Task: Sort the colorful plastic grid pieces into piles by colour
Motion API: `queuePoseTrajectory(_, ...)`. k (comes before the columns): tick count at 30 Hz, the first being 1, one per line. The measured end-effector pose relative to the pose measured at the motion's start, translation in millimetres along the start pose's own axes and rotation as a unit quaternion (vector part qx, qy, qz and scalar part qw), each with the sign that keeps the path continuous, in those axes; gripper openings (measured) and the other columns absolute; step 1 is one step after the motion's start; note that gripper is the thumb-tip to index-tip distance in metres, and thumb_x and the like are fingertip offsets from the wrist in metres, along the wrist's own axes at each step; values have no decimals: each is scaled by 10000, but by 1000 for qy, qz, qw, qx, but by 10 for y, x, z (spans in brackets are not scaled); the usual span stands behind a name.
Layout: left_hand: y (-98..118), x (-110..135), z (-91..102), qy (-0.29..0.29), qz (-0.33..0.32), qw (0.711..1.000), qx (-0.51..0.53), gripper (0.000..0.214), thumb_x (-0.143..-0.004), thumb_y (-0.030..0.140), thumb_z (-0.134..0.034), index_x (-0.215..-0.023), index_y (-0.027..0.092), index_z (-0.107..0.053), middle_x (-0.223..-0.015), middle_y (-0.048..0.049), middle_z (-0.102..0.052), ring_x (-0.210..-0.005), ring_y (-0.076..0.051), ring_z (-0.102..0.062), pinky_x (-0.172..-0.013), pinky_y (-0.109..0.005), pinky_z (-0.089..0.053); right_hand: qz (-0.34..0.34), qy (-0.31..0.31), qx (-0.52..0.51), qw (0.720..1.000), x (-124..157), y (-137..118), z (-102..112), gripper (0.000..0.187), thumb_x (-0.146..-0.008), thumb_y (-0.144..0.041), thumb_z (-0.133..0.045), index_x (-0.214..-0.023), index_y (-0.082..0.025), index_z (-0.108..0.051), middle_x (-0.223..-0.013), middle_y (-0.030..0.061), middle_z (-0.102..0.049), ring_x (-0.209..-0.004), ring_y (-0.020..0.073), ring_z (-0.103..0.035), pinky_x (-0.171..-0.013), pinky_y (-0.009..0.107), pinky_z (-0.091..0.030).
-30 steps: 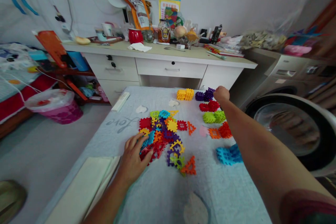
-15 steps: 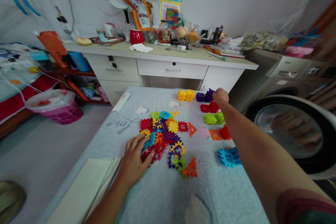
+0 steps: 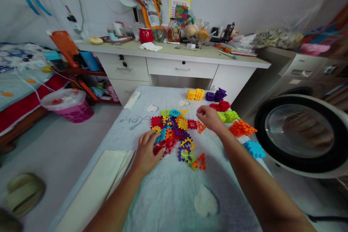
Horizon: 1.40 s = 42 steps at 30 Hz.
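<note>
A pile of toothed plastic building pieces (image 3: 169,141) in red, blue, yellow, purple, orange and green lies on the cloth-covered table. My left hand (image 3: 149,152) rests at the pile's left edge, fingers spread over red and blue pieces. Above the pile's right side hovers my right hand (image 3: 210,117), its fingers loosely bent and apart; nothing shows in them. An orange triangle piece (image 3: 201,127) lies just below that hand. Sorted by colour along the right are yellow pieces (image 3: 195,94), purple pieces (image 3: 216,95), red pieces (image 3: 220,106), green pieces (image 3: 230,116), orange pieces (image 3: 242,128) and blue pieces (image 3: 254,149).
A folded white cloth or pad (image 3: 92,185) lies along the table's left edge, with a white strip (image 3: 132,100) farther back. Behind stands a desk (image 3: 174,67) crowded with jars and packets. A washing machine's open door (image 3: 299,134) is at the right, a pink bin (image 3: 70,107) at the left.
My right hand has drawn back from the purple pieces, moving left and nearer to the pile. My left hand stays on the pile. The view has shifted a little.
</note>
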<state>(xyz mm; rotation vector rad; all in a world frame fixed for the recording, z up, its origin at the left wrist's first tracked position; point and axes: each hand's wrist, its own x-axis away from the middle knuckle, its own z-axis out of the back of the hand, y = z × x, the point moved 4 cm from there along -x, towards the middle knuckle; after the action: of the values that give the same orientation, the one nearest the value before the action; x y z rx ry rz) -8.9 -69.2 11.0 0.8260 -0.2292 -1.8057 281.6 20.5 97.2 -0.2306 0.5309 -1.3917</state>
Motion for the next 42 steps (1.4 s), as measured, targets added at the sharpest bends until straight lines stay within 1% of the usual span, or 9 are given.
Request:
queuePoseTrajectory(3,25,-3,18,-2,-3,1000,2,453,-796,343,-659,-1229,212,-628,-1316,-118,-572,-1264,-304,-501,-1105,-529,-427,42,-45,18,998,339,-125,-351,177,-834,-178,-588,-974,-160,-695,-1013,102,-718,-929,221,-626,-891,353,-456)
queuePoseTrajectory(5,36,-2,24,-2,-3,1000,2,447,-795,338,-657,-1225,216,-628,-1319,-114,-570,-1276,-303,-493,-1114,-524,-419,62,-41,14,997,472,-159,-512,304,-841,-182,-589,-1133,-158,-669,-1169,124,-692,-1064,254,-596,-976,402,-427)
queuePoseTrajectory(8,36,3,22,-6,2,1000,2,448,-797,346,-656,-1224,216,-625,-1332,-111,-562,-1285,-302,-483,-1119,-521,-412,79,-18,-13,997,540,-182,-675,515,-857,-245,-611,-1363,-173,-549,-1403,137,-575,-1254,290,-490,-1062,454,-372)
queuePoseTrajectory(12,24,8,15,-10,6,1000,1,452,-795,345,-655,-1228,220,-618,-1333,-106,-558,-1288,-299,-477,-1119,-517,-411,89,-20,-42,995,513,-198,-827,495,-887,-313,-613,-1361,-185,-556,-1337,130,-619,-1244,289,-489,-1075,472,-357)
queuePoseTrajectory(16,22,12,17,-12,3,1000,1,443,-805,346,-649,-1230,227,-615,-1337,-106,-556,-1280,-297,-481,-1118,-525,-407,93,4,-49,994,517,-202,-839,422,-870,-278,-626,-1281,-185,-608,-1260,131,-648,-1210,297,-507,-1061,475,-372)
queuePoseTrajectory(23,25,0,22,-10,2,1000,3,420,-799,362,-653,-1198,235,-632,-1320,-102,-574,-1268,-301,-494,-1110,-533,-412,84,24,-52,995,590,-175,-772,560,-786,-245,-636,-1337,-184,-558,-1212,133,-577,-1132,288,-527,-1025,444,-425)
queuePoseTrajectory(29,29,-1,16,-9,-6,1000,3,428,-806,365,-655,-1205,213,-632,-1343,-113,-568,-1276,-299,-493,-1114,-519,-410,80,24,-54,995,615,-165,-735,536,-745,-258,-644,-1270,-162,-599,-1182,128,-549,-1121,289,-515,-1036,437,-419)
queuePoseTrajectory(37,11,-8,27,6,-4,1000,-4,425,-823,360,-639,-1227,229,-625,-1347,-107,-566,-1279,-293,-493,-1119,-527,-393,75,39,-79,993,637,-147,-668,507,-771,-284,-627,-1263,-169,-582,-1149,121,-547,-1093,286,-529,-1012,445,-447)
queuePoseTrajectory(42,-4,-15,30,15,3,1000,9,364,-863,351,-571,-1188,208,-647,-1314,-124,-582,-1247,-295,-517,-1090,-525,-423,65,40,-112,991,630,-108,-675,533,-764,-250,-611,-1290,-187,-552,-1157,111,-543,-1085,271,-550,-1003,428,-467)
